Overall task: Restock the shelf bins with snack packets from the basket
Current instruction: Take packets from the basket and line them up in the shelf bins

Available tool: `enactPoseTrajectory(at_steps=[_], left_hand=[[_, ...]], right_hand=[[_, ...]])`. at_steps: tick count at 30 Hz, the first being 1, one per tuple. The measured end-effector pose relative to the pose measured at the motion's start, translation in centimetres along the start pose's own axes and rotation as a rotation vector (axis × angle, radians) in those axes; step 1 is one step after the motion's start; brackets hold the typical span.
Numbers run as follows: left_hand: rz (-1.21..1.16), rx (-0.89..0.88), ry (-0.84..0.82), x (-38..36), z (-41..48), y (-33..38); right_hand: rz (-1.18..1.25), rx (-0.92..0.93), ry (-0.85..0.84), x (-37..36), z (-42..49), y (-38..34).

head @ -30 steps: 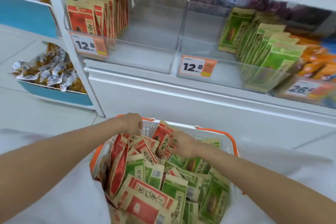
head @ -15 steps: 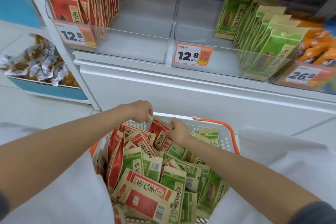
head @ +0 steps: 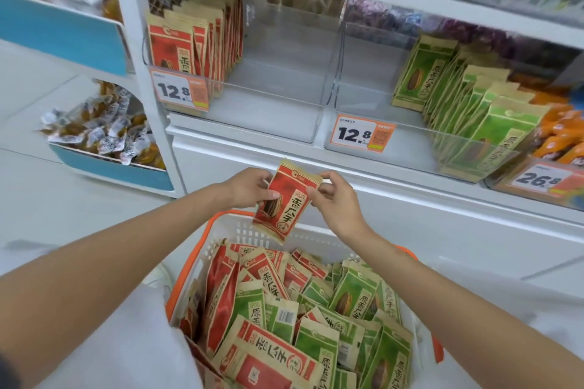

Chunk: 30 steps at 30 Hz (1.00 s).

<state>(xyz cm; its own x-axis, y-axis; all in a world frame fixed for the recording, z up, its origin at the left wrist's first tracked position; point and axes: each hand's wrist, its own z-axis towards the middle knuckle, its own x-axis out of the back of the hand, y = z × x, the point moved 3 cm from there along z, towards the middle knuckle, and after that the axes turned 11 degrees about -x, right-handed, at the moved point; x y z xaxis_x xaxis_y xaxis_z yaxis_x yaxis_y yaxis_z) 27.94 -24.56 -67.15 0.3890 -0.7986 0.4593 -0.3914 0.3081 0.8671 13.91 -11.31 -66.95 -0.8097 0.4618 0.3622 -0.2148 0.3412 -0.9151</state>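
Both hands gripped one red packet (head: 284, 202). The left hand (head: 249, 188) curled its fingers on the left edge, and the right hand (head: 335, 199) pinched the upper right edge with thumb and fingertips. The packet was flat and rectangular, kraft-paper look, crimped top seam, red panel, seed picture, big Chinese characters. It was tilted, raised over the far rim of the basket (head: 240, 230), below the shelf bins.

The basket was white perforated plastic with an orange rim. It was packed with loose red packets (head: 262, 354) and green packets (head: 354, 294) in the same kraft style.

Above were two clear rigid plastic bins side by side. The left bin (head: 278, 123) held a red row (head: 189, 41) standing at its left side. The right bin (head: 395, 155) held green rows (head: 474, 110) at its right side. Orange-and-white price tags (head: 178, 93) (head: 361, 133) read 12.8. A third tag (head: 540, 180) further right read 26.8.
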Motion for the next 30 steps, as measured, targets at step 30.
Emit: enactPoseTrajectory(at_steps=[30], left_hand=[[0.286,-0.199,1.078,22.8,-1.1,3.0]], right_hand=[[-0.225,0.407,0.070,-12.3,14.4,-23.9]])
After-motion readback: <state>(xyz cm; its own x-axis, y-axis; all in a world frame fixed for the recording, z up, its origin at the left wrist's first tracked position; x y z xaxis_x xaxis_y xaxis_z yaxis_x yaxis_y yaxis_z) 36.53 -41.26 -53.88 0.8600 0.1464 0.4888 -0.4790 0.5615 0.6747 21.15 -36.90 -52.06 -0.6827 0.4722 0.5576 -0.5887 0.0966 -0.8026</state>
